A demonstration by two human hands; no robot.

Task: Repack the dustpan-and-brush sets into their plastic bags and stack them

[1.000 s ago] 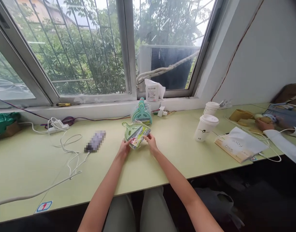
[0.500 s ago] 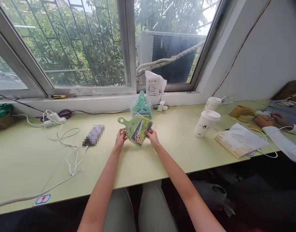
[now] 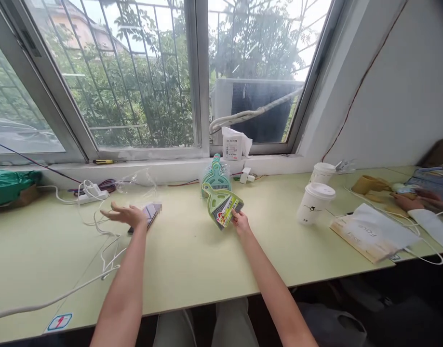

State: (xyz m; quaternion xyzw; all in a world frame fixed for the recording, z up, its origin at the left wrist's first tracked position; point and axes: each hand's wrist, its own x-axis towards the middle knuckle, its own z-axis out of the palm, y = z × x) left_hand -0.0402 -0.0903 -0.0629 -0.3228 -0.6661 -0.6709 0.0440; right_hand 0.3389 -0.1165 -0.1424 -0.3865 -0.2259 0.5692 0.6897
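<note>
My right hand [image 3: 242, 224] pinches the lower right edge of a light green dustpan [image 3: 214, 196], which has a grey-bristled brush [image 3: 218, 213] and a printed label [image 3: 226, 212] on it. The dustpan is tilted, its handle pointing up and to the left. Over the left side of the table, my left hand [image 3: 125, 215] has its fingers spread and holds nothing. Beyond it a crumpled clear plastic wrapper [image 3: 140, 183] shows near the back; I cannot tell whether it is airborne or resting. A phone [image 3: 151, 212] lies partly behind my left wrist. Behind the held dustpan stands a stack of teal dustpans [image 3: 216, 173] in clear wrapping.
White cables [image 3: 94, 284] and a power strip [image 3: 94, 193] are at the left. Two white lidded cups [image 3: 311, 205] stand at the right, beside a tissue pack [image 3: 373, 233]. A tissue packet [image 3: 234, 144] rests on the sill. At far right another person's hands [image 3: 405, 200] work.
My left hand has let go of the dustpan and moved left, its fingers now spread. A clear wrapper has appeared above the phone. The right hand keeps the dustpan, now slightly farther right.
</note>
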